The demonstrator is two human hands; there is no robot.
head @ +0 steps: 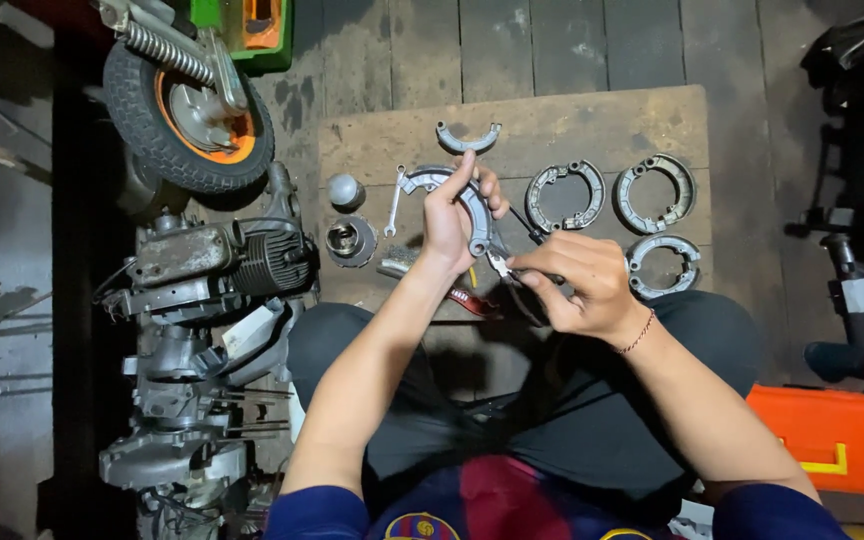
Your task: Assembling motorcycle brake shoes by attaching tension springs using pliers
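My left hand (449, 213) grips a curved grey brake shoe (476, 207) held up over a wooden board (602, 125). My right hand (580, 282) is closed on pliers (503, 268), whose jaws touch the shoe's lower end. A single loose half shoe (468, 139) lies on the board just beyond my left hand. Three more brake shoe sets lie on the board to the right: one (565, 194) in the middle, another (656, 191) at the far right, a third (663, 263) nearest my right hand.
A small wrench (393, 199), a round metal knob (345, 189) and a cylindrical metal part (349, 241) lie left on the board. A scooter engine (214, 265) with its wheel (189, 110) stands at left. An orange case (836, 436) sits at lower right.
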